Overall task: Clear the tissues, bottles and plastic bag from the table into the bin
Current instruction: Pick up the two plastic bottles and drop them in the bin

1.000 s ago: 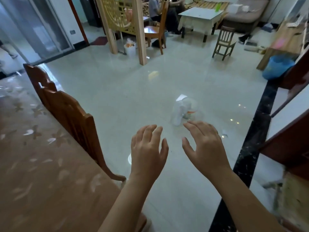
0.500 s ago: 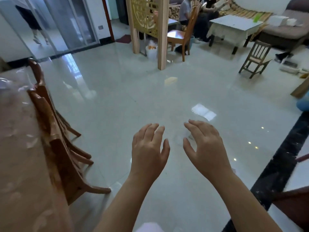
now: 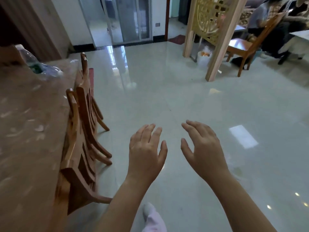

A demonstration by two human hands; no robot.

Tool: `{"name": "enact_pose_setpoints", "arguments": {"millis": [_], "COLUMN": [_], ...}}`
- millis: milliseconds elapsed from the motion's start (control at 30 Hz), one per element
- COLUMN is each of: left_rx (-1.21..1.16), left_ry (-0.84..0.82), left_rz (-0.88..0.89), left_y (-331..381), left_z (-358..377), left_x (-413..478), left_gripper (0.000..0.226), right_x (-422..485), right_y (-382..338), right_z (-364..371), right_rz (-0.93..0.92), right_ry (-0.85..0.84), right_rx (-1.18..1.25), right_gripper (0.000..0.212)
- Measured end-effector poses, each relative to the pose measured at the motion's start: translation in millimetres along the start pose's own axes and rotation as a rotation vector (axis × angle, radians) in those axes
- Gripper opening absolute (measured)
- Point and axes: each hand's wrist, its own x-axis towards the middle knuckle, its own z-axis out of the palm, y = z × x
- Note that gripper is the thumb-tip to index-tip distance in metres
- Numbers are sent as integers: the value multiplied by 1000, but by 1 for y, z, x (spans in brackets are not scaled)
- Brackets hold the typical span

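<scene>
head view: left hand (image 3: 147, 154) and right hand (image 3: 204, 149) spread open, empty.

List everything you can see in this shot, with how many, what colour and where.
table: one, brown floral top, left side
plastic bottles: number unclear, clear with green labels, lying at the table's far end
chairs at table: at least three, brown wood, pushed in along its right edge
carved screen: one, pale wood, upper right
bin: one, white with orange contents, beside the screen's base
far chair: one, brown wood, behind the screen
seated people: two, top right
left hand: open, empty, over the floor
right hand: open, empty, alongside
</scene>
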Motion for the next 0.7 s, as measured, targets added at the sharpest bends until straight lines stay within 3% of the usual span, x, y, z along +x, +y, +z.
{"name": "enact_pose_setpoints", "arguments": {"millis": [333,700], "left_rx": [94,212], "left_ry": [153,139], "left_rz": [-148,-273], "left_y": [-97,-166], "left_z": [33,105], "left_x": [159,325], "left_gripper": [38,40], "right_x": [191,381], "right_y": [2,55], "right_z": [101,205], "right_rz": [-174,-325], "right_ry": [-21,-41], "right_rx": [107,192], "right_gripper": [38,37]}}
